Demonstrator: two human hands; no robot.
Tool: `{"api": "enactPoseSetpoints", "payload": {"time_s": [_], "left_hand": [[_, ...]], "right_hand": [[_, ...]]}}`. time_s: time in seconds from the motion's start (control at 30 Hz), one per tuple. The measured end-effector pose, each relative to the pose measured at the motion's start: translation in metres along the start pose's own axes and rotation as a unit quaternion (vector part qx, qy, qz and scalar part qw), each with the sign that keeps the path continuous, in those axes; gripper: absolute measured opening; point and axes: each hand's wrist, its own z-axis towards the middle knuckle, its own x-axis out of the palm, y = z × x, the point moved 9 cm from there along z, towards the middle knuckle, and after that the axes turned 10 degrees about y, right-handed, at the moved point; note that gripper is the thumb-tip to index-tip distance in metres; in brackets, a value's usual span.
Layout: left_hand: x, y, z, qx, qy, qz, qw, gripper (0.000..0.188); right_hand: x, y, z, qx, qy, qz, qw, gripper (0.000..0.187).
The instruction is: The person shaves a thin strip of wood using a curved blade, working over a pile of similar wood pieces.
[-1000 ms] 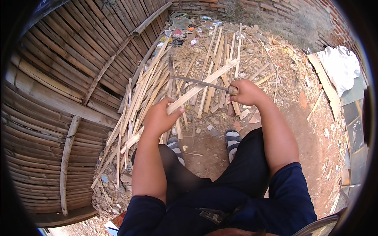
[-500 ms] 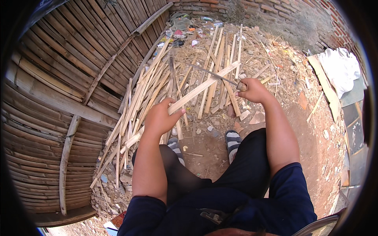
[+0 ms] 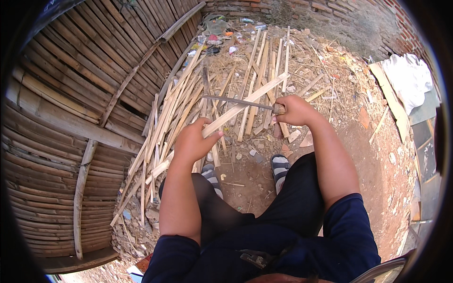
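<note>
A long pale wooden strip (image 3: 226,116) slants up and to the right in front of me, and my left hand (image 3: 191,141) is closed round it near its lower part. My right hand (image 3: 293,110) grips the wooden handle of a long knife (image 3: 238,101). Its thin dark blade points left and lies across the strip, touching or just above it; I cannot tell which. Part of the strip is hidden behind my left hand and forearm, and its lower end shows beside my left knee.
Many loose wooden strips (image 3: 177,106) lie heaped at the left, with others (image 3: 257,80) spread ahead. A bamboo wall (image 3: 61,108) rises on the left and a brick wall (image 3: 325,16) at the back. A white sack (image 3: 406,85) and boards (image 3: 391,101) lie at the right.
My right hand has moved slightly left and nearer to me. The knife has slid down along the strip and its blade now lies flatter. My left hand keeps its hold.
</note>
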Motion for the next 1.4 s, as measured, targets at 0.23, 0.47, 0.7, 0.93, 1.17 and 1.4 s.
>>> {"api": "enactPoseSetpoints", "payload": {"time_s": [0.23, 0.47, 0.7, 0.93, 1.17, 1.4], "left_hand": [[0.003, 0.0, 0.001, -0.01, 0.016, 0.0, 1.0, 0.062], [0.002, 0.001, 0.001, -0.008, 0.013, 0.008, 1.0, 0.063], [0.004, 0.001, 0.002, 0.0, 0.012, 0.011, 1.0, 0.061], [0.004, 0.0, 0.001, -0.003, 0.013, 0.021, 1.0, 0.06], [0.007, -0.004, 0.0, 0.003, 0.038, 0.035, 0.999, 0.061], [0.01, -0.002, 0.0, 0.014, 0.049, 0.021, 0.998, 0.061]], "right_hand": [[0.0, -0.021, 0.002, 0.017, -0.013, 0.004, 1.0, 0.044], [0.001, -0.013, 0.002, 0.027, 0.002, -0.001, 1.0, 0.044], [0.002, -0.014, 0.003, 0.032, 0.01, -0.001, 0.999, 0.043], [0.006, -0.014, 0.005, 0.045, 0.027, 0.015, 0.999, 0.042], [0.015, -0.021, 0.011, 0.024, 0.033, 0.001, 0.999, 0.045], [0.018, -0.014, 0.013, 0.032, 0.058, -0.006, 0.998, 0.054]]}}
